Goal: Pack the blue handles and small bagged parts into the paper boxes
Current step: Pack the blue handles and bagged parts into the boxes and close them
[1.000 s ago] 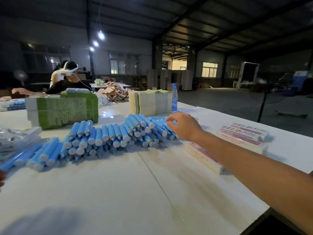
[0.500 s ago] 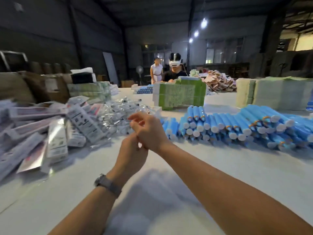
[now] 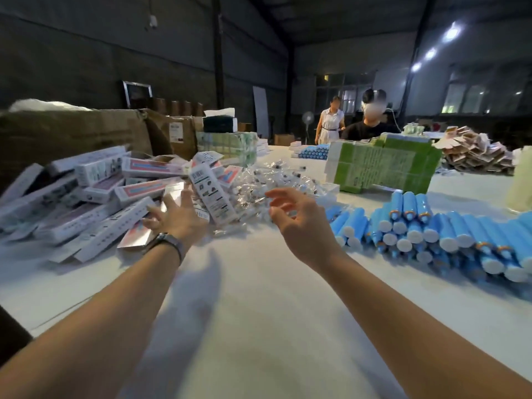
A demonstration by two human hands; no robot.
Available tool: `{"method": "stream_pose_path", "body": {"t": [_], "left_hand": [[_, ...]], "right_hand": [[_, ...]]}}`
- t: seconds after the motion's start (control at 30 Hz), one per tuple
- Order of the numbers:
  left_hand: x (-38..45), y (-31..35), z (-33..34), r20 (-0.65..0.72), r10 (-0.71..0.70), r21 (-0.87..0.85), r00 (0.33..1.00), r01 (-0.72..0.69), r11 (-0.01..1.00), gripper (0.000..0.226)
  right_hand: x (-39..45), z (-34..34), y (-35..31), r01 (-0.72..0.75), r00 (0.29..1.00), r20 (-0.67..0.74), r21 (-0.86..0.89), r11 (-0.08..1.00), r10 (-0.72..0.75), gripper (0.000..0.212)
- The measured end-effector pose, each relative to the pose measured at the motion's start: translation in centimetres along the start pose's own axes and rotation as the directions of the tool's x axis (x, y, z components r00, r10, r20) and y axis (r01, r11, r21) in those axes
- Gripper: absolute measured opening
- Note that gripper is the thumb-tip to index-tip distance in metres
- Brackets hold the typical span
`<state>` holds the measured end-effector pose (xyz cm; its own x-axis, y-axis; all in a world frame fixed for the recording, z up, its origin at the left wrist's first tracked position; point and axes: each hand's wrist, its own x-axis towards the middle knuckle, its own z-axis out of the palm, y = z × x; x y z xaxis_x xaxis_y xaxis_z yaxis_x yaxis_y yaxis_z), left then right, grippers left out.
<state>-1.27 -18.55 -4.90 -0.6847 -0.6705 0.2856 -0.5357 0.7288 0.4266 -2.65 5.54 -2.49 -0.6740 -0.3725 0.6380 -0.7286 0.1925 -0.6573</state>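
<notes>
My left hand (image 3: 175,217) reaches with spread fingers at the pile of paper boxes (image 3: 95,197) on the table's left, gripping nothing. My right hand (image 3: 299,220) hovers with loosely curled, empty fingers just before the heap of small bagged parts (image 3: 267,182). The blue handles (image 3: 431,228) lie stacked at my right on the white table (image 3: 259,312).

**One head-worn view, facing forward and down**

The single wide-angle camera looks from the person's head along both forearms, close above the white table (image 3: 259,298). Left hand (image 3: 175,217) and right hand (image 3: 302,223) sit mid-frame; the hall recedes beyond them.
</notes>
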Motion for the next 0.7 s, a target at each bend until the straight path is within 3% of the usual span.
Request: {"method": "stream_pose_path", "body": {"t": [0.1,0.17,0.3,0.43,0.5,0.53,0.6,0.67,0.7], "left_hand": [[0.7,-1.7,0.8,0.103,-0.083,0.142,0.991,0.068,0.987,0.067],[0.6,-1.8,1.1,0.076,-0.036,0.23,0.996,0.018,0.973,0.062],[0.6,-0.4,0.1,0.091,0.037,0.209,0.995,-0.056,0.976,0.079],[-0.7,1.7,-3.1,-0.137,0.14,0.222,0.981,-0.107,0.969,0.064],[-2.1,3.3,-4.6,-0.26,0.189,0.101,0.947,-0.168,0.981,0.061],[-3.1,4.5,-5.1,-0.285,0.204,-0.04,0.936,-0.225,0.974,0.064],[-5.9,8.0,-5.3,-0.228,0.234,-0.468,0.945,-0.317,0.825,0.073],[-9.3,11.5,-4.3,-0.11,0.302,-0.834,0.947,-0.253,0.49,0.078],[-10.9,12.8,-3.6,-0.052,0.34,-0.931,0.939,-0.169,0.324,0.079]], "right_hand": [[0.1,-0.1,0.0,0.01,1.0,0.02,0.0,1.0,-0.01,0.025],[0.1,-0.2,0.2,0.001,1.0,0.029,-0.014,1.0,-0.001,0.026],[0.0,-0.4,0.8,-0.024,0.999,0.033,-0.045,0.999,0.025,0.027],[0.1,-0.6,0.8,-0.033,0.999,0.038,-0.047,0.998,0.034,0.026],[0.4,-0.7,0.7,-0.052,0.999,0.012,-0.015,0.999,0.052,0.026],[0.5,-0.7,0.6,-0.066,0.998,-0.007,0.021,0.998,0.067,0.027],[0.7,-1.0,0.1,-0.119,0.992,-0.032,0.155,0.981,0.125,0.035],[1.1,-1.6,-0.2,-0.199,0.974,-0.031,0.361,0.911,0.224,0.05],[1.2,-2.2,-0.2,-0.231,0.962,-0.021,0.464,0.855,0.272,0.055]]}}
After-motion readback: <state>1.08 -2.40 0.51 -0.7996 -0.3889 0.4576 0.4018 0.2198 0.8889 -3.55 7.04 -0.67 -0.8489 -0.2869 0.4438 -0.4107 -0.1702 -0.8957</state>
